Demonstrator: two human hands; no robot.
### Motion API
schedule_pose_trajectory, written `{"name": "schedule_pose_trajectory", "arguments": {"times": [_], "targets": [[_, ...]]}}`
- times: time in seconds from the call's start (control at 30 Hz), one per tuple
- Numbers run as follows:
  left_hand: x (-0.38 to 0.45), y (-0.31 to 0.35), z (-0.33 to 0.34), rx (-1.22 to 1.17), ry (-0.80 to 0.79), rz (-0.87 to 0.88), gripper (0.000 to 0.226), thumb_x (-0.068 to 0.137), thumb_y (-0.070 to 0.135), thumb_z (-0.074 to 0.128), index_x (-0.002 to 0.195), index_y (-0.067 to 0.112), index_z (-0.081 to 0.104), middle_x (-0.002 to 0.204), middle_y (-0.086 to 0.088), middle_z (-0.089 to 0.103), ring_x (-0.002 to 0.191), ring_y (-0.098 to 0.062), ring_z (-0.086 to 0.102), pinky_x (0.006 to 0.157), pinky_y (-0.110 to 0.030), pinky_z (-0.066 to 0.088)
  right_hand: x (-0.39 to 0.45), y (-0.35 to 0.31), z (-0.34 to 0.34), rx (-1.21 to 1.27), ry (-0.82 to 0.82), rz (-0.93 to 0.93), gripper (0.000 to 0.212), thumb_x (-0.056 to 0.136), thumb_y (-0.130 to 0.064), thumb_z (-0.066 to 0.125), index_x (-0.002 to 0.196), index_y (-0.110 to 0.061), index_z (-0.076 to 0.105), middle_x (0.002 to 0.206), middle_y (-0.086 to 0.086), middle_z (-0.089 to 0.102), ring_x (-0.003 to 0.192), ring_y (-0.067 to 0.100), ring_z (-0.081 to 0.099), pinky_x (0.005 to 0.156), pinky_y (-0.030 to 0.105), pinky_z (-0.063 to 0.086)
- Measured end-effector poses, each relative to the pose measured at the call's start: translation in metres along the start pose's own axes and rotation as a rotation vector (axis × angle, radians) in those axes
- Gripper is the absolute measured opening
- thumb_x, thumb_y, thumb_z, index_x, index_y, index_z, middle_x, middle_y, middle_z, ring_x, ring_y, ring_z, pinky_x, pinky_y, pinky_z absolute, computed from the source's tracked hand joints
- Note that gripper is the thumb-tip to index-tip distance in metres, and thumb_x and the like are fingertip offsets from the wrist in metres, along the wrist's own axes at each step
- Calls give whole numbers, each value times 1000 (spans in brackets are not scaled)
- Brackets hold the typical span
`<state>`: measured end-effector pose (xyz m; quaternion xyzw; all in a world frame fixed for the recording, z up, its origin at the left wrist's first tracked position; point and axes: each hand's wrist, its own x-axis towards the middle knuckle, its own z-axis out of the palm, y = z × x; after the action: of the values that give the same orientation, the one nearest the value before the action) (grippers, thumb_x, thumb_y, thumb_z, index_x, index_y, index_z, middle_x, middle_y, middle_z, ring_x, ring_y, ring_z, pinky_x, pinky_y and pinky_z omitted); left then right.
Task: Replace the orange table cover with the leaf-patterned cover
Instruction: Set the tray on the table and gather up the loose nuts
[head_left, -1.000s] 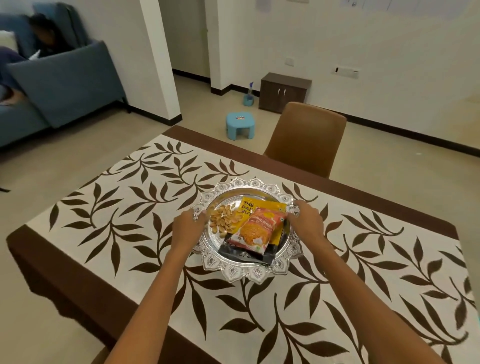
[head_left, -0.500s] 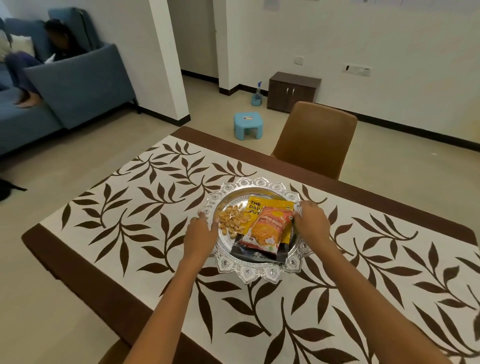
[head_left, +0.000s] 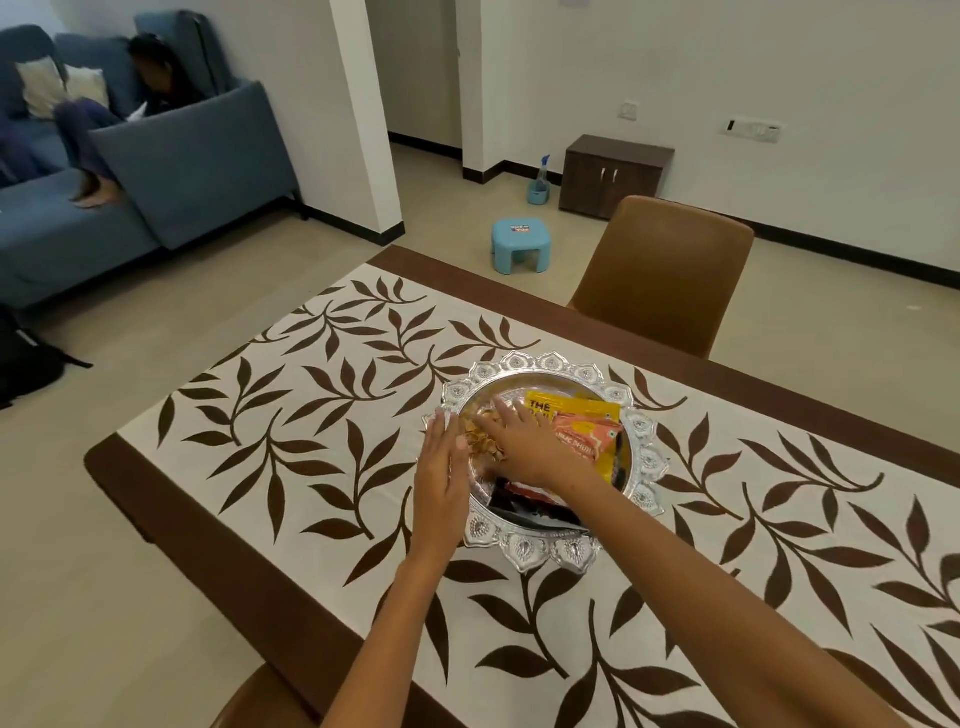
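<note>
- Two bare hands are seen at the silver tray (head_left: 644, 460), which is set on the leaf-patterned cover (head_left: 311, 415) spread over the table (head_left: 111, 462), nearer the far long edge than the near one.
- Half a second ago each hand was placed on its own side of the tray's rim; now the right hand (head_left: 524, 447) is reached across into the tray, fingers straight and spread, laid over the nuts (head_left: 480, 441) and the lower part of the packets.
- The left hand (head_left: 441, 470) is kept at the tray's left rim, flat, with fingers straight and together, nothing gripped.
- The tray itself is found in much the same spot on the cover as before.
- On the yellow packet (head_left: 576, 408) only "THE" is legible; the rest is hidden by the right hand.
- On the orange packet (head_left: 589, 441) part of a word, roughly "LIC BHUJ", can be made out.
- No orange cover is in view; the leaf-patterned one is lying flat, with the table's brown edges showing round it.
- A brown chair (head_left: 665, 270) is drawn up at the far edge.
</note>
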<state>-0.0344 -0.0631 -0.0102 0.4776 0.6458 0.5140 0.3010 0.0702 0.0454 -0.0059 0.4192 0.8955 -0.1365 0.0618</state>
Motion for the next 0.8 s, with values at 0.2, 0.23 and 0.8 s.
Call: {"name": "schedule_pose_trajectory", "arguments": {"times": [0.2,0.23,0.8], "targets": [[6,23,-11,-524,72,-319,49,101,49,23,140,29,45,150,10,37,137,-4,28,109,-29,17,-9,-11,9,23,186,-45,42,85,-12,63,125,-22,56,135,10,47,123,31,42,98,42,43],[8,24,-12,-570,75,-336,51,101,48,21,140,26,45,149,9,39,137,-4,30,108,-29,17,-10,-12,8,26,223,-44,35,85,-9,62,119,-19,60,124,10,53,114,29,48,91,39,47],[36,32,9,-1314,116,-578,49,104,34,25,130,5,54,125,-13,62,103,-18,64,83,-28,48,-20,-27,-63,633,292,-76,23,71,5,73,88,-10,75,86,3,69,78,12,61,77,25,52]]}}
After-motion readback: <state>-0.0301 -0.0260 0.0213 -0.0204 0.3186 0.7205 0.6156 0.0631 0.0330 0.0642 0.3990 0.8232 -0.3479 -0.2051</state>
